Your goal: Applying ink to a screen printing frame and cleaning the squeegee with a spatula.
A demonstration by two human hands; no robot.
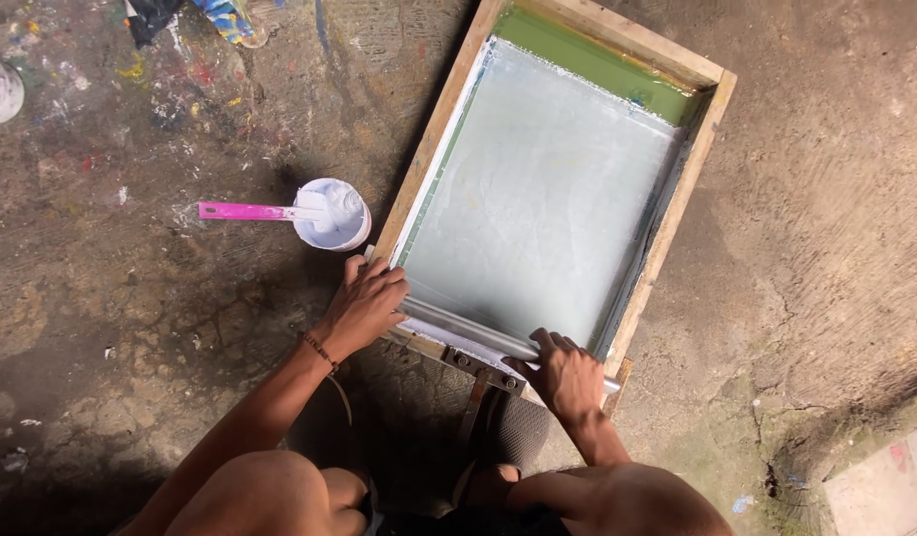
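Both hands clasp a metal trough (468, 328) at the near edge of the frame (667, 233): left hand (364, 303) at its left end, right hand (567, 375) at its right. Its long axis crosses the screen (543, 194), which stretches away from them.

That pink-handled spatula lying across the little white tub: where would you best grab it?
Grip the pink handle near its free left end, coming from above. It juts out sideways, bare and level over the floor, while the blade end rests in the white tub, coated with white paste.
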